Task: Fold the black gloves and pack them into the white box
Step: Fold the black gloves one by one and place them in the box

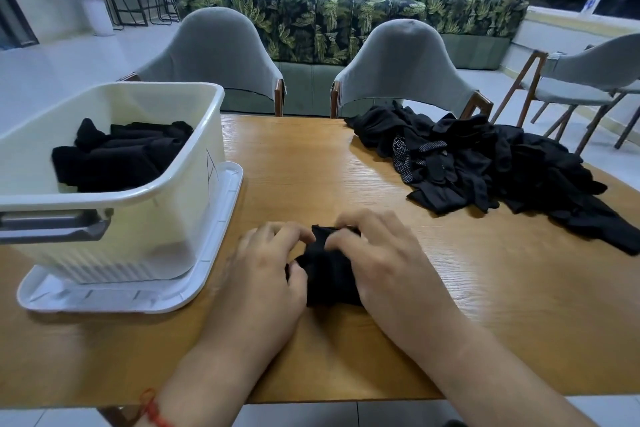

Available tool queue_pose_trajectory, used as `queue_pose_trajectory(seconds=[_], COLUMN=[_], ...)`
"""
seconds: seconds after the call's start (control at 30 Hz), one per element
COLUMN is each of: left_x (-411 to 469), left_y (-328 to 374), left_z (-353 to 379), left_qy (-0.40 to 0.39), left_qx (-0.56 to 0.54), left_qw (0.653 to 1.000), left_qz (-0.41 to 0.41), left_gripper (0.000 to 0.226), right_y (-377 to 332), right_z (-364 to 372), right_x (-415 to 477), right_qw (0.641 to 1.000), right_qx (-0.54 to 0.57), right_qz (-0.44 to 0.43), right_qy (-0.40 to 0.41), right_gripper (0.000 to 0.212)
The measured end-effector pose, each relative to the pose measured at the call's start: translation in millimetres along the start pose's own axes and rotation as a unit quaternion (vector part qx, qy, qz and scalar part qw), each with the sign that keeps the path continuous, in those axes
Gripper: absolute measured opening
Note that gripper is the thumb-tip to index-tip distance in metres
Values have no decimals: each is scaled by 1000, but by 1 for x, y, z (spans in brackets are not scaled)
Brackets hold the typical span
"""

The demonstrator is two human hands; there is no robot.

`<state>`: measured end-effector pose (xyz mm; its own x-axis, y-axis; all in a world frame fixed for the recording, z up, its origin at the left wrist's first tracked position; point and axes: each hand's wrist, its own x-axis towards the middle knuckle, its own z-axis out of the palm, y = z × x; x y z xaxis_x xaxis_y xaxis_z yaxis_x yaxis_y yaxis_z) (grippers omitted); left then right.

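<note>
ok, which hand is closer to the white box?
Left. The left hand grips the black glove to the right of the white box; the right hand holds the glove's other side, farther from the box.

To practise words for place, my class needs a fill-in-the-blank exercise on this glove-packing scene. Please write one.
1. The left hand and the right hand together grip one black glove on the wooden ____.
2. The white box, with folded gloves inside, stands to the ____ of the hands.
3. The loose pile of gloves lies to the hands' ____.
4. Across from the person stand two empty grey ____.
Missing words: table; left; right; chairs.
</note>
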<state>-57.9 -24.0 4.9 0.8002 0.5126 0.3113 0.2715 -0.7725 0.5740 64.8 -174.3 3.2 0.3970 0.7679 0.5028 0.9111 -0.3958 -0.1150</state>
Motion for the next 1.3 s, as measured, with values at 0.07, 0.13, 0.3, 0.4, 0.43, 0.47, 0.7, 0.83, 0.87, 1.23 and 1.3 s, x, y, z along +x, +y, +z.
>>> queue_pose_trajectory(seconds=[0.07, 0.13, 0.3, 0.4, 0.43, 0.47, 0.7, 0.83, 0.87, 1.23, 1.3], left_x=[0, 0, -3, -2, -1, 0, 3, -2, -4, -6, -3], left_y=[-1, -4, -11, -20, -22, -23, -14, 2, 6, 28, 25], left_z=[0, -3, -17, -12, -10, -7, -7, -20, -24, -47, -46], left_qy=[2, 20, -55, -87, -80, -71, -27, -19, -18, -67, -167], left_qx=[10, 16, -27, 28, 35, 37, 12, -42, -62, -417, -487], left_qw=[1000, 999, 984, 975, 976, 976, 977, 978, 978, 902, 844], left_qz=[7, 31, 167, 200, 201, 204, 212, 203, 196, -83, -149], left_gripper=[49, 57, 29, 21, 22, 20, 16, 7, 4, 25, 38], right_y=[2, 6, 12, 8, 7, 5, 6, 10, 10, 11, 11], right_z=[2, 4, -4, -14, -17, -18, -22, -31, -35, -53, -51], right_x=[0, -1, -1, -2, -2, -3, -4, -6, -6, -3, -3], right_qw=[999, 997, 987, 981, 981, 982, 980, 942, 928, 777, 767], right_qx=[31, 61, 126, 159, 155, 147, 160, 295, 328, 572, 583], right_qz=[-21, 3, 53, 54, 47, 38, 26, 82, 98, 212, 229], right_qy=[-33, -51, -84, -102, -109, -114, -114, -139, -143, -153, -136], right_gripper=[34, 40, 39, 32, 33, 35, 31, 16, 13, 20, 19])
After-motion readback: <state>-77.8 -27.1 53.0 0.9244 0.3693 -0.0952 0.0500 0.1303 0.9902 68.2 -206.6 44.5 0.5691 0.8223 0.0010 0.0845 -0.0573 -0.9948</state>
